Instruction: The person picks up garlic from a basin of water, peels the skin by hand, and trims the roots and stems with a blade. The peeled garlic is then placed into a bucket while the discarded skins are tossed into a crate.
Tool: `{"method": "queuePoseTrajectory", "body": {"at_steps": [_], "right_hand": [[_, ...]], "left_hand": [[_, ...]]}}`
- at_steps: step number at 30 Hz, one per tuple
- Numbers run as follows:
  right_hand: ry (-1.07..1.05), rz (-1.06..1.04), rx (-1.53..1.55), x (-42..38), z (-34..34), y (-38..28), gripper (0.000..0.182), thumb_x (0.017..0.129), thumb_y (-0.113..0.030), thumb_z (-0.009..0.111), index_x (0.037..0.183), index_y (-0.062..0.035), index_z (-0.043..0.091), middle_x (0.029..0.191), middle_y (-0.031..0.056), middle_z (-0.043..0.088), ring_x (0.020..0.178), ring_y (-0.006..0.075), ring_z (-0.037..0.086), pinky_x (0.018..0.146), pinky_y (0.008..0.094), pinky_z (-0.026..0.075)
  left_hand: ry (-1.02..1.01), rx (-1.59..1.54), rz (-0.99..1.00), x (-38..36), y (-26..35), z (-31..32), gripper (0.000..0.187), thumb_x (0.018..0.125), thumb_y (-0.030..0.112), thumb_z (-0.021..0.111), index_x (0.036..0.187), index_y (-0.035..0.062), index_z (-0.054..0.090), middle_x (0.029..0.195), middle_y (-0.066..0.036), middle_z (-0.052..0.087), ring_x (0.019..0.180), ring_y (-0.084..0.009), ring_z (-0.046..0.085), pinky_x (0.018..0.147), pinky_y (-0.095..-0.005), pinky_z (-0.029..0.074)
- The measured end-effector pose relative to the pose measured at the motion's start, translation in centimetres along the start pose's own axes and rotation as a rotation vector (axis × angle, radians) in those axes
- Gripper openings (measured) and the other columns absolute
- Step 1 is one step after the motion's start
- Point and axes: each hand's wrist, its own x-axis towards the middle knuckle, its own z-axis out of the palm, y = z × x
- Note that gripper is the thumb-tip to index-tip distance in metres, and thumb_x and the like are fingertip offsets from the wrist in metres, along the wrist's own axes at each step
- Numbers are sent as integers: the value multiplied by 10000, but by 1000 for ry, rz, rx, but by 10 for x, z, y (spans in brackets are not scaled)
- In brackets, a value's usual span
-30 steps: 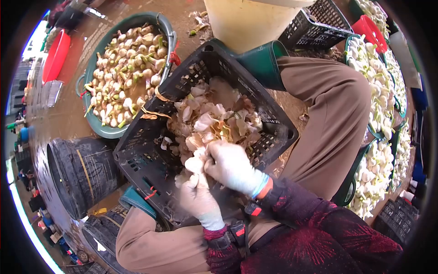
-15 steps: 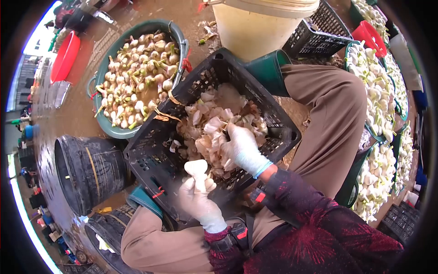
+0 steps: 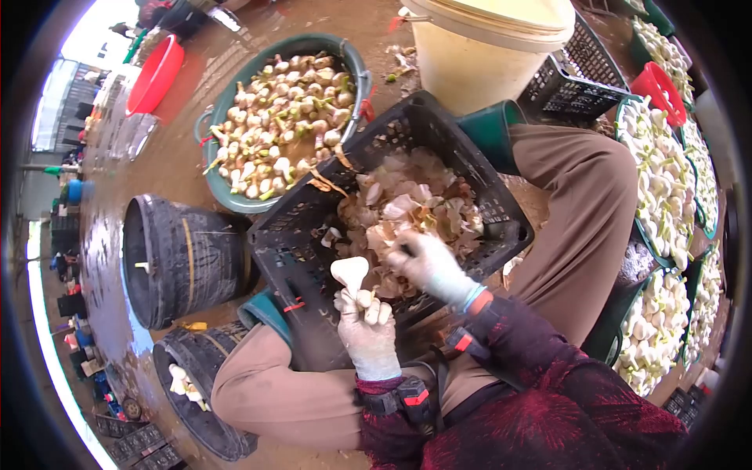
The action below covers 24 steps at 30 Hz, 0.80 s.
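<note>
A peeled white garlic bulb stands upright in my left hand, whose gloved fingers wrap round its stem above the near edge of a black crate. Over the crate, my gloved right hand has its fingers curled together; whether anything small is between them I cannot make out. Loose papery garlic skins lie heaped inside the crate, below and beyond both hands.
Unpeeled garlic fills a green tub beyond the crate. Black buckets stand at the left, a large cream bucket at the top. Tubs of white garlic line the right. A red basin is at upper left.
The whole view has shifted, so the scene sits further right. My right hand has lifted back from the skins, and my left hand still holds the bulb.
</note>
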Motion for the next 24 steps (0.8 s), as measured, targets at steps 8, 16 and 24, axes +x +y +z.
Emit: {"method": "queuePoseTrajectory", "body": {"at_steps": [8,16,24], "right_hand": [[-93,267,305,5,3,11,261,881,-172,646,1049,27,625,825,118,673,715,160,626,665,320,492],[-109,157,103,1,-3,1,271,905,-230,604,1019,15,589,798,241,622,766,400,606,695,420,476],[-214,61,-94,9,-6,9,141,853,-138,587,918,-18,551,756,217,589,756,416,577,676,495,461]], "left_hand": [[91,-313,139,3,99,77,172,950,191,537,853,51,560,608,7,496,463,-80,424,404,-236,343],[-291,188,497,111,266,146,381,959,316,550,1074,-48,550,834,-87,613,709,-172,597,630,-307,524],[290,1766,-146,320,200,110,217,821,168,676,963,33,583,758,-43,617,628,-165,646,499,-313,556]]}}
